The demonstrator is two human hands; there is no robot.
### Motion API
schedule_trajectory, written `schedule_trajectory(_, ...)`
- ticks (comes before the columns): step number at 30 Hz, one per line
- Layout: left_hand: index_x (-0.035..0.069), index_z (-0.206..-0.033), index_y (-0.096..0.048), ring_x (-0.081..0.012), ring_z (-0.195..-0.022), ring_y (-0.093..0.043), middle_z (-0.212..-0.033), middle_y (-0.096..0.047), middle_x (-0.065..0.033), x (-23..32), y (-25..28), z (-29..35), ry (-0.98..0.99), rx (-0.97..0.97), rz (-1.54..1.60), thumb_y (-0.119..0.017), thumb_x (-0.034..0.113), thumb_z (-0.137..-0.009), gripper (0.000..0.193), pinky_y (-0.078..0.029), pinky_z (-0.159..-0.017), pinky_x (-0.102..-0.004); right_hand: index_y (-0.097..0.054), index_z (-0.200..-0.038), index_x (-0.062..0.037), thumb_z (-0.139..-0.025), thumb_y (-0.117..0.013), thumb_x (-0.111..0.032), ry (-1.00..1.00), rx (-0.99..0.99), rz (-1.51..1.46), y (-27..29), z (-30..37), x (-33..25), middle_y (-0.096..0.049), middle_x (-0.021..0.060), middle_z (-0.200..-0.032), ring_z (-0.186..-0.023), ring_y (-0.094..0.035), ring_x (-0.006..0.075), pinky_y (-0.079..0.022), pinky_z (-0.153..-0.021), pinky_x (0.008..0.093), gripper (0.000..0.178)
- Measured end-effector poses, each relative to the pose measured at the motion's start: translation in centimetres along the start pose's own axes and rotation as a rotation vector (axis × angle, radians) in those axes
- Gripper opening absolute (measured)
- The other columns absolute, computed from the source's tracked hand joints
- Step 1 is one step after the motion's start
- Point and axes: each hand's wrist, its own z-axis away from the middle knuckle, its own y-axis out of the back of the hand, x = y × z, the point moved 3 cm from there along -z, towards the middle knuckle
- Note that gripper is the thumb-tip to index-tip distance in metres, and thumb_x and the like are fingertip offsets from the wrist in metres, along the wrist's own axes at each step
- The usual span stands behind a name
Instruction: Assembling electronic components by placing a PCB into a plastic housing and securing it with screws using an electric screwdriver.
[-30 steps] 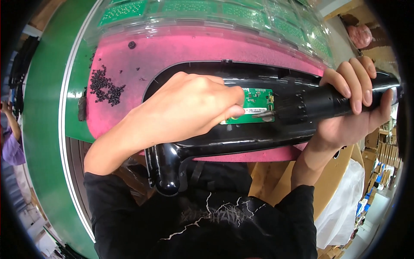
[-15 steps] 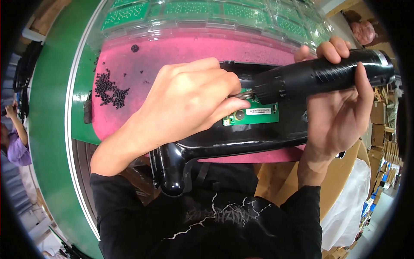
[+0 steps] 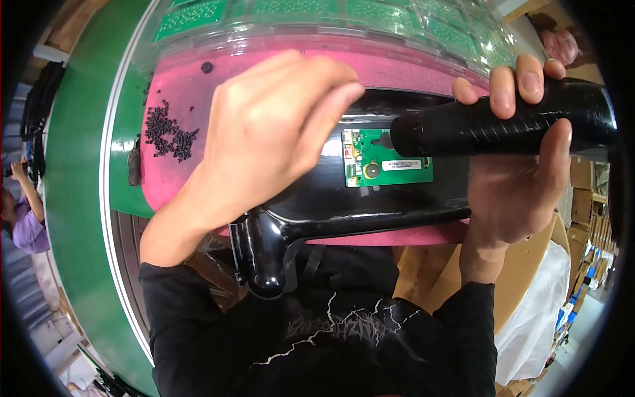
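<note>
The green circuit board (image 3: 387, 165) lies open from the near side only. The black screwdriver (image 3: 503, 126) crosses it from the right, and the left hand (image 3: 264, 132) hangs over its left. Loose black screws (image 3: 169, 135) litter the pink mat (image 3: 410, 69) further left; clear trays (image 3: 331, 20) wall off the far edge.

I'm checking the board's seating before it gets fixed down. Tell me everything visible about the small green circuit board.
The green circuit board is a small flat rectangle lying face up in a recess of the glossy black plastic housing, which rests on the pink mat. It carries a round dark component, small parts along its left edge and a white label strip. The tip of the black powered screwdriver, gripped by the right hand, hides its upper right corner. The left hand hovers just left of it; contact cannot be told.
</note>
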Motion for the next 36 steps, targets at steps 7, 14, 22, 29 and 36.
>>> schedule_trajectory(7, 0.001, -0.094, -0.066, -0.0302, -0.071, -0.067, -0.082, -0.069, -0.0136, -0.5, -1.0, 0.7, 0.128, -0.141, 0.026, -0.066, 0.006, -0.091, 0.007, -0.051, -0.062, -0.0358, -0.036, -0.135, -0.0094, -0.098, -0.056, -0.025, 0.02, -0.024, 0.179, 1.0, -0.3, 1.1, -0.042, 0.004, -0.113, -0.098, -0.045, 0.0171, -0.037, -0.097, 0.0469, 0.045)
schedule_trajectory(14, 0.003, -0.092, -0.065, -0.0363, -0.076, -0.067, -0.08, -0.067, -0.0151, -0.4, -1.0, 1.0, 0.16, -0.238, 0.021, -0.066, 0.013, -0.091, 0.01, -0.053, -0.066, -0.0435, -0.034, -0.14, -0.0072, -0.096, -0.063, -0.027, 0.007, -0.149, 0.27, 0.4, -0.7, 1.9, -0.044, 0.0055, -0.11, -0.096, -0.047, 0.0187, -0.04, -0.094, 0.0451, 0.056)
schedule_trajectory(22, 0.001, -0.085, -0.063, -0.0383, -0.078, -0.065, -0.078, -0.066, -0.017, -0.5, -1.1, 1.2, 0.198, -0.332, 0.113, -0.06, 0.013, -0.092, 0.014, -0.05, -0.061, -0.0466, -0.032, -0.147, -0.0045, -0.086, -0.075, -0.052, -0.196, -0.116, 0.472, -1.5, -0.9, 3.0, -0.051, 0.0027, -0.096, -0.086, -0.052, 0.0185, -0.044, -0.09, 0.0399, 0.089)
schedule_trajectory(29, 0.001, -0.082, -0.064, -0.0364, -0.077, -0.065, -0.076, -0.064, -0.0135, -0.7, -0.7, 1.6, 0.134, -0.395, 0.122, -0.066, 0.014, -0.087, 0.014, -0.05, -0.061, -0.045, -0.031, -0.149, -0.0045, -0.087, -0.072, -0.053, -0.163, -0.136, 0.468, -1.1, -0.9, 3.3, -0.05, 0.0029, -0.099, -0.087, -0.051, 0.0179, -0.042, -0.089, 0.0406, 0.089)
schedule_trajectory(36, 0.001, -0.089, -0.07, -0.0335, -0.081, -0.065, -0.083, -0.067, -0.0111, -0.6, -0.7, 1.6, 0.113, -0.478, 0.138, -0.074, 0.012, -0.08, 0.015, -0.051, -0.064, -0.0433, -0.029, -0.151, -0.0072, -0.091, -0.068, -0.053, 0.011, -0.298, 0.254, 0.5, -1.0, 2.8, -0.046, 0.0014, -0.105, -0.093, -0.047, 0.0174, -0.039, -0.093, 0.0445, 0.085)
